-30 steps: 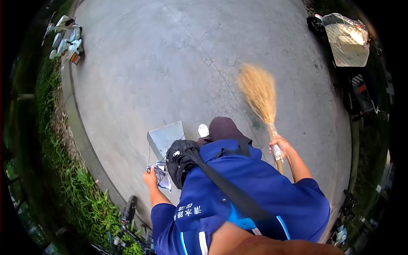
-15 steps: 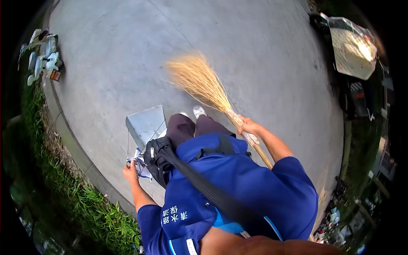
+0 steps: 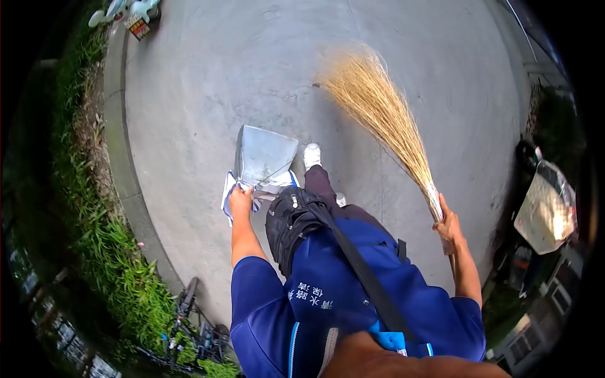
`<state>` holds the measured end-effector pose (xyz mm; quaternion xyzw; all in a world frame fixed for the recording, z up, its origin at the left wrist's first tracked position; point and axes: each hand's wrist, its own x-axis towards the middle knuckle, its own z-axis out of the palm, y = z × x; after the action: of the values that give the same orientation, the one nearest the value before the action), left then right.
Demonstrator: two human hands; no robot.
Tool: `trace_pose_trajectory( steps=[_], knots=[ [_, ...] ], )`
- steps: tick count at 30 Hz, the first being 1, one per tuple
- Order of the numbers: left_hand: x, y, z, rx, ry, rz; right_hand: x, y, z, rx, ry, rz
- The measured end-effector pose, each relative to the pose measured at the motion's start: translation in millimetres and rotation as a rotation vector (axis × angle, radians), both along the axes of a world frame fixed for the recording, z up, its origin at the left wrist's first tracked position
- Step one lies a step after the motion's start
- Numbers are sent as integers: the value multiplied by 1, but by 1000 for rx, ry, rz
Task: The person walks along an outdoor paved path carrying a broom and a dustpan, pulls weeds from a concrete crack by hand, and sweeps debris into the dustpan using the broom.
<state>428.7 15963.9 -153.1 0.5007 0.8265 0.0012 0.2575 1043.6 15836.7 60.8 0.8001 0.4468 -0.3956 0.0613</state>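
Observation:
My right hand is wrapped round the taped handle of a straw broom, whose bristles fan out toward the upper middle, the tips blurred. At the near edge of a grey metal dustpan, my left hand is closed on its handle; a white and blue cloth hangs beside the fingers. The dustpan looks empty inside. A black bag hangs at my left side from a strap across the blue shirt. One white shoe shows right of the dustpan.
Grey pavement stretches ahead. A curb and green plants line the left side. A bicycle stands lower left, and a light scooter upper left. Another vehicle with a pale quilted cover stands at the right.
The broom has swung right, away from the dustpan. My left hand and the dustpan have moved forward. One foot has stepped forward, and the view has turned.

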Motion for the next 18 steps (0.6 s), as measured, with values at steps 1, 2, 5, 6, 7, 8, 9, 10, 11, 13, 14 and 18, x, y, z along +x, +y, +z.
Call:
trace_pose_trajectory(
  steps=[1, 2, 5, 6, 7, 8, 9, 10, 11, 13, 14, 18],
  knots=[
    [4, 15, -13, 25, 0, -4, 1, 35, -11, -25, 6, 41],
    [9, 46, -17, -23, -36, 40, -5, 91, -20, -100, 19, 70],
    [16, 90, -45, -87, -16, 32, -30, 178, -52, -212, -5, 285],
    [21, 102, -47, -129, -7, 59, -41, 192, -53, -279, -2, 344],
    [24, 114, -46, -173, 3, 90, -44, 203, -48, -292, -10, 366],
    [20, 124, -54, -190, -27, 80, -43, 210, -37, -295, 64, 388],
    [18, 136, -56, -215, -44, 75, -40, 214, -26, -301, 144, 404],
    [21, 145, -56, -208, -48, 73, -24, 210, -15, -277, 171, 381],
    [19, 147, -56, -191, -47, 68, -12, 202, -5, -380, 173, 277],
    [16, 154, -55, -169, -55, 91, 0, 194, 26, -318, 133, 362],
    [14, 161, -53, -143, -71, 103, -4, 203, 47, -330, 76, 413],
    [2, 201, -23, -37, -101, 176, 0, 216, 78, -343, 33, 403]
  ],
)
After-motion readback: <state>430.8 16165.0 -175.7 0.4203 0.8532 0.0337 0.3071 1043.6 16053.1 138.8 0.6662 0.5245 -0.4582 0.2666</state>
